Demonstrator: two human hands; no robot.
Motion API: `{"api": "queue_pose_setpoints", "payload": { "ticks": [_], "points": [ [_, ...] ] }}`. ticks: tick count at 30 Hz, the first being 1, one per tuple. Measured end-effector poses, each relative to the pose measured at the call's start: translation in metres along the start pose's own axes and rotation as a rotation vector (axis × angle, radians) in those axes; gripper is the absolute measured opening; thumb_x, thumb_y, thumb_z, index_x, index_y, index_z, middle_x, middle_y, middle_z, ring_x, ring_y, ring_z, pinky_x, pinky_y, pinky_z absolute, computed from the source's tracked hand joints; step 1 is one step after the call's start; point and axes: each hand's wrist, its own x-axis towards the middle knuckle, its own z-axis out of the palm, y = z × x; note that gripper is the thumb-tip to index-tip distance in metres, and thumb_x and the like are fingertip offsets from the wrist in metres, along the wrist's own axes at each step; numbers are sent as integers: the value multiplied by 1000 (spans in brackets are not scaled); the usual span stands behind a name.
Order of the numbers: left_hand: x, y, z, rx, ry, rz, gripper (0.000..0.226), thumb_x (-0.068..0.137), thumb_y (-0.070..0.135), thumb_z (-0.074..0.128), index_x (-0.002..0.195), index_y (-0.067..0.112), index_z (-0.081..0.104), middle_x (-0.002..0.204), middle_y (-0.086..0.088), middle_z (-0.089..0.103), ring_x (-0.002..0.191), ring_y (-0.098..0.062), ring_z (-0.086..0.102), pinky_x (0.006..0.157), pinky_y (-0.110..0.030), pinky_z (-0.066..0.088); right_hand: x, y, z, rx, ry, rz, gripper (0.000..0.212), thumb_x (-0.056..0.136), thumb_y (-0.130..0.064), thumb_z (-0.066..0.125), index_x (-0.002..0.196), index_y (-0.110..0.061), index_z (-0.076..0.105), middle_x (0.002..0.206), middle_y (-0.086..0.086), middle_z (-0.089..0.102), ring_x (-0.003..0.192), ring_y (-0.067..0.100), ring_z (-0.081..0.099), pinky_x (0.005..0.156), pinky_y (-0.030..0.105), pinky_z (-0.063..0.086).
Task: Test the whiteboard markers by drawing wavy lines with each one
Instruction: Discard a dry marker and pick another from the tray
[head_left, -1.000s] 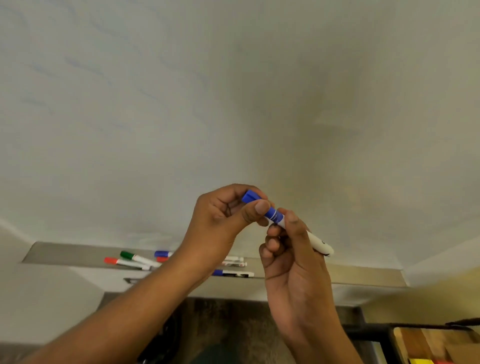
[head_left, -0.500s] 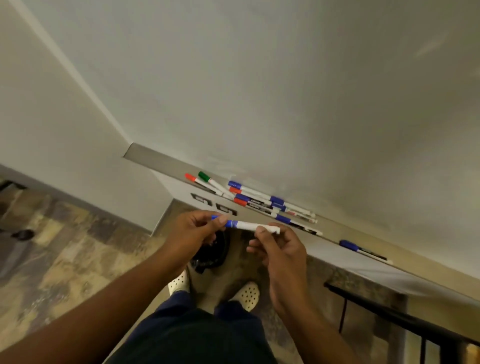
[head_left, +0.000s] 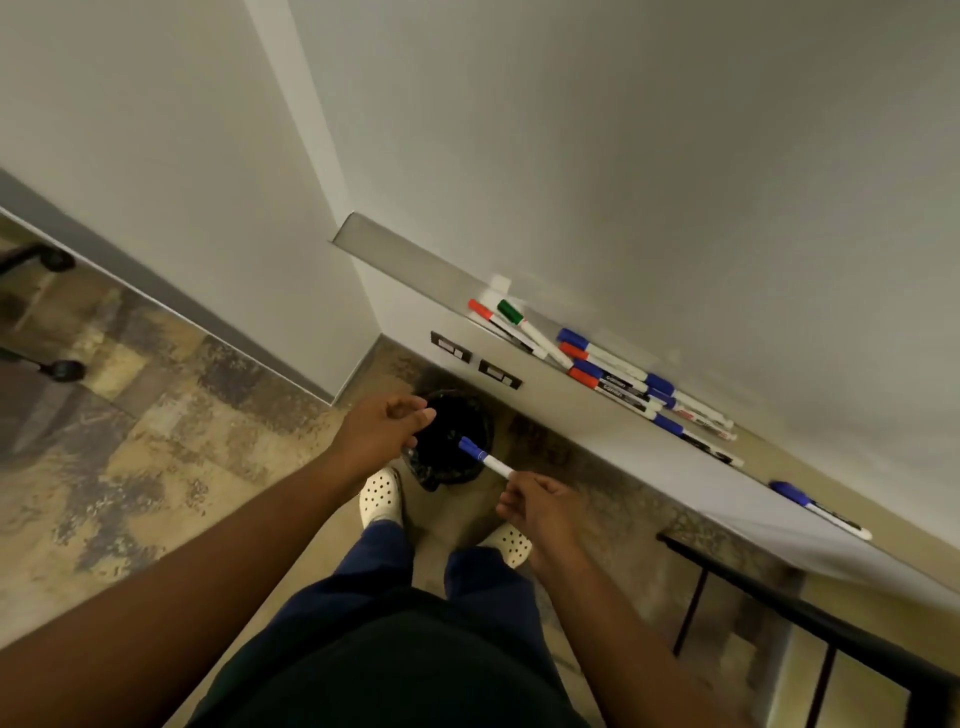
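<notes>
My right hand (head_left: 540, 506) pinches the tail end of a capped blue marker (head_left: 483, 457), which points up-left over a black bin (head_left: 449, 441) on the floor. To the left of the cap hovers my left hand (head_left: 384, 428), fingers loosely curled, off the marker and holding nothing. The whiteboard (head_left: 649, 156) fills the upper right. On its metal tray (head_left: 395, 249) lie several red, green and blue markers (head_left: 613, 376), and a lone blue marker (head_left: 818, 509) rests further right.
A white wall (head_left: 156, 156) meets the board's left edge. Mottled floor tiles (head_left: 156, 441) spread on the left, with chair castors (head_left: 62, 369) at the far left. A black metal frame (head_left: 779, 613) stands low on the right. My white shoes (head_left: 382, 496) stand beside the bin.
The view has swung down from the board to the floor. My left hand has let go of the marker's cap end. My right hand has brought the capped marker down over the bin.
</notes>
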Motion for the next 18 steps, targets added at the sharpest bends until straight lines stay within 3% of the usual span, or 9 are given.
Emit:
{"api": "queue_pose_setpoints", "payload": {
  "ticks": [3, 6, 9, 11, 12, 14, 16, 18],
  "points": [
    [3, -8, -19, 14, -7, -12, 21, 98, 29, 68, 116, 20, 72, 98, -8, 75, 91, -27, 73, 83, -44, 59, 36, 14, 30, -15, 28, 29, 14, 97, -7, 72, 105, 4, 72, 80, 16, 71, 73, 24, 67, 83, 47, 65],
    [8, -20, -38, 25, -17, -37, 17, 98, 27, 67, 114, 22, 72, 102, -6, 75, 92, -26, 73, 78, -36, 57, 71, 19, 59, -61, 52, 37, 14, 97, -12, 73, 101, 2, 72, 81, 15, 69, 67, 23, 64, 61, 36, 61],
    [13, -35, -57, 62, -27, -63, 15, 97, 26, 68, 111, 24, 73, 102, -2, 76, 88, -21, 74, 75, -32, 57, 133, 40, 74, -213, 29, 60, 42, 88, -51, 77, 87, -10, 70, 78, 9, 69, 67, 22, 66, 68, 41, 62],
    [14, -45, -70, 95, -24, -91, 14, 97, 25, 68, 110, 23, 74, 101, -1, 76, 88, -21, 74, 75, -32, 57, 188, 68, 74, -330, 31, 81, 67, 74, -80, 64, 91, -16, 61, 91, 9, 69, 82, 27, 70, 81, 45, 63],
    [15, -49, -75, 100, -23, -107, 14, 98, 25, 67, 109, 22, 74, 101, -1, 77, 89, -22, 74, 76, -32, 56, 193, 72, 74, -360, 51, 93, 69, 76, -80, 59, 101, -16, 61, 100, 11, 69, 90, 30, 71, 86, 48, 63],
    [15, -53, -84, 96, -25, -128, 14, 98, 24, 66, 109, 21, 74, 101, -1, 77, 91, -25, 73, 77, -34, 56, 162, 55, 76, -382, 101, 77, 55, 92, -58, 59, 116, -8, 63, 105, 12, 70, 95, 32, 70, 90, 52, 63],
    [14, -52, -87, 83, -37, -134, 14, 99, 24, 66, 110, 20, 74, 101, -2, 76, 92, -27, 73, 77, -34, 56, 130, 37, 77, -415, 129, 33, 29, 100, -34, 58, 101, -5, 64, 93, 11, 68, 88, 31, 69, 87, 53, 63],
    [14, -47, -85, 85, -59, -137, 16, 99, 23, 65, 112, 20, 74, 102, -2, 76, 92, -26, 73, 77, -34, 56, 108, 30, 75, -440, 103, 14, 24, 100, -24, 58, 83, -7, 63, 92, 15, 71, 88, 33, 71, 85, 54, 64]
  ]
}}
